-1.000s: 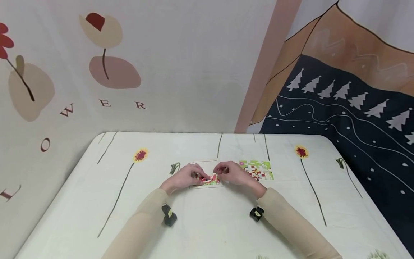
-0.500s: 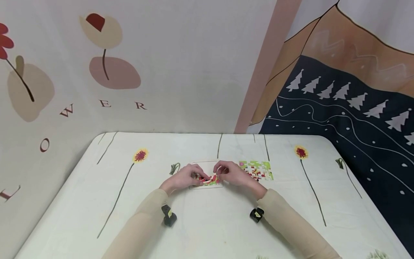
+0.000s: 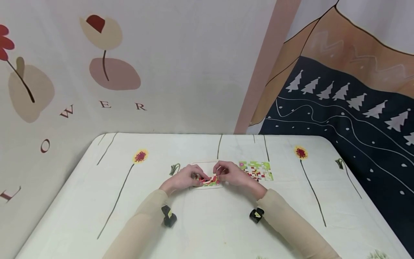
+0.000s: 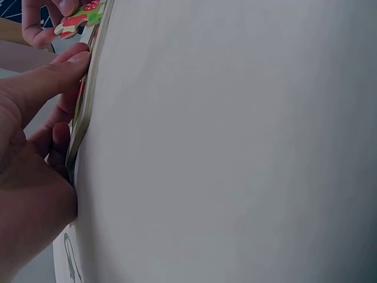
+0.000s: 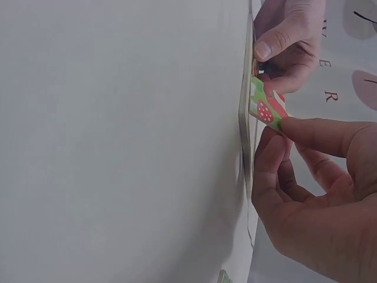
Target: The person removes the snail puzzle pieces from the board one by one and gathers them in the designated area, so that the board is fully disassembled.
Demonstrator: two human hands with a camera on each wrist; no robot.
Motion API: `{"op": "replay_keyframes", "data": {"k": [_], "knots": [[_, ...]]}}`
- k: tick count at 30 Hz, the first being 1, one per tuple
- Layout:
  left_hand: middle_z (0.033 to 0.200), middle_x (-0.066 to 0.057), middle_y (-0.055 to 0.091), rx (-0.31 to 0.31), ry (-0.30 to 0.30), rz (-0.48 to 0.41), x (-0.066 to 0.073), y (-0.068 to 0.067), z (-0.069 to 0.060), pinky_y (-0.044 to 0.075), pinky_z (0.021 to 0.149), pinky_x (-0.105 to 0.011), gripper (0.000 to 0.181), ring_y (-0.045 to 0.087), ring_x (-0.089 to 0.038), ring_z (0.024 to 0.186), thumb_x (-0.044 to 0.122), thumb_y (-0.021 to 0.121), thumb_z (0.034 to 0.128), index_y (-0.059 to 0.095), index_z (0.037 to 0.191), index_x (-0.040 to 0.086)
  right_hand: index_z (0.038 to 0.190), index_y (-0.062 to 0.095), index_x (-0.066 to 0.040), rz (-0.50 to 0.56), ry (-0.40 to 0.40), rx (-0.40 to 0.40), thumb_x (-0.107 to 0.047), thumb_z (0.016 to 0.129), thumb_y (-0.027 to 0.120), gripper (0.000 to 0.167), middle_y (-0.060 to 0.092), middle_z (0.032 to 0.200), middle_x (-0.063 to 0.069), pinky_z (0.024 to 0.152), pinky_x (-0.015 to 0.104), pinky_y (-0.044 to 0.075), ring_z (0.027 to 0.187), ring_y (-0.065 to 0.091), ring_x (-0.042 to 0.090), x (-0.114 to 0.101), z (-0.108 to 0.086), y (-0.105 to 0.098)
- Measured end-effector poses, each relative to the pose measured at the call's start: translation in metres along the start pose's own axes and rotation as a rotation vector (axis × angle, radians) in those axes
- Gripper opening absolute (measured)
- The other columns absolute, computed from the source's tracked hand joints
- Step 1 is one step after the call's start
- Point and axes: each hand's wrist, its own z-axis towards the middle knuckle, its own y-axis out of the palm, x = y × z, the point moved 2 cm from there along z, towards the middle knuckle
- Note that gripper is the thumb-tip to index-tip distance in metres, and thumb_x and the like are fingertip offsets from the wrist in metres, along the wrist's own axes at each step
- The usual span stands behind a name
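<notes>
A thin pale puzzle tray (image 3: 207, 164) lies on the white cloth, its near part covered by red and green puzzle pieces (image 3: 211, 182). My left hand (image 3: 185, 177) rests at the tray's left side, thumb and index finger on the pieces; the other fingers are partly hidden. At the right side of the tray, my right hand (image 3: 233, 173) pinches a puzzle piece (image 5: 266, 111) between thumb and finger. It is green with a white-dotted red shape, tilted up from the tray. In the left wrist view the same puzzle piece (image 4: 79, 20) shows beyond my left fingers.
Right of the tray, more puzzle pieces (image 3: 258, 167) lie grouped in a rough rectangle, partly behind my right wrist. The cloth-covered table (image 3: 207, 223) has printed flowers. A printed curtain (image 3: 187, 72) hangs behind its far edge. Small black cameras (image 3: 169, 216) sit at both wrists.
Both hands stay in almost the same place at the tray. Any shift of the fingers or pieces is too small to make out.
</notes>
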Motion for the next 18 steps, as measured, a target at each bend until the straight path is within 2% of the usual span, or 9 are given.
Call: {"op": "replay_keyframes", "data": {"k": [5,8,18], "knots": [[0.098,0.002,0.062,-0.003,0.001,0.001,0.0,0.0,0.0,0.035,0.084,-0.039,0.022,0.049,-0.018,0.096,0.004,0.074,0.0818,0.076,0.103,0.009,0.101,0.06,0.006,0.006,0.01,0.014,0.012,0.083,0.057,0.02,0.061,0.091,0.016,0.067,0.029,0.043,0.081,0.056,0.022,-0.006,-0.006,-0.002],[0.098,0.001,0.061,-0.002,0.0,0.0,0.001,-0.001,0.0,0.035,0.083,-0.038,0.022,0.049,-0.018,0.094,0.004,0.074,0.0818,0.076,0.103,0.009,0.102,0.06,0.003,0.015,-0.005,0.015,0.01,0.083,0.057,0.02,0.061,0.09,0.011,0.066,0.028,0.044,0.08,0.056,0.018,0.006,-0.005,-0.004],[0.097,0.001,0.063,-0.006,0.033,0.015,0.003,-0.001,0.0,0.037,0.085,-0.037,0.022,0.052,-0.017,0.096,0.002,0.073,0.0822,0.076,0.103,0.008,0.103,0.061,0.005,0.067,-0.002,0.036,0.009,0.083,0.057,0.02,0.063,0.09,0.015,0.065,0.029,0.045,0.078,0.058,0.019,0.013,-0.015,-0.016]]}}
